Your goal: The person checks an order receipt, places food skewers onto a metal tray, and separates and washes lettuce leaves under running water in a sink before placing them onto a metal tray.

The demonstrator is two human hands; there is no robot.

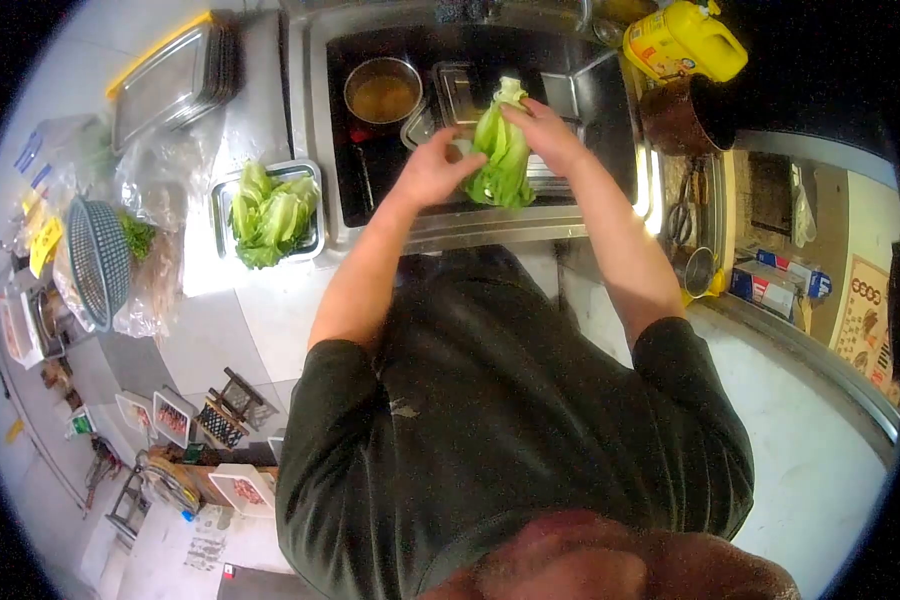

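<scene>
A head of green lettuce [503, 150] is held over the dark sink, its pale cut stem pointing to the far side and its leaves towards me. My right hand [548, 135] grips it from the right, close to the stem end. At its left side is my left hand [433, 172], fingers curved and apart from the thumb, the thumb tip against the leaves. Below the lettuce, metal trays [455, 92] lie in the sink [355, 205], partly covered by it. A round pot [383, 90] with brownish liquid stands at the sink's left.
Lettuce leaves [270, 215] fill a metal tray [218, 238] left of the sink. Stacked trays [165, 85], plastic bags and a blue-grey colander [98, 262] are farther left. A yellow jug [685, 42] stands at the back right, above a brown pot [678, 115]. Scissors [680, 220] hang right.
</scene>
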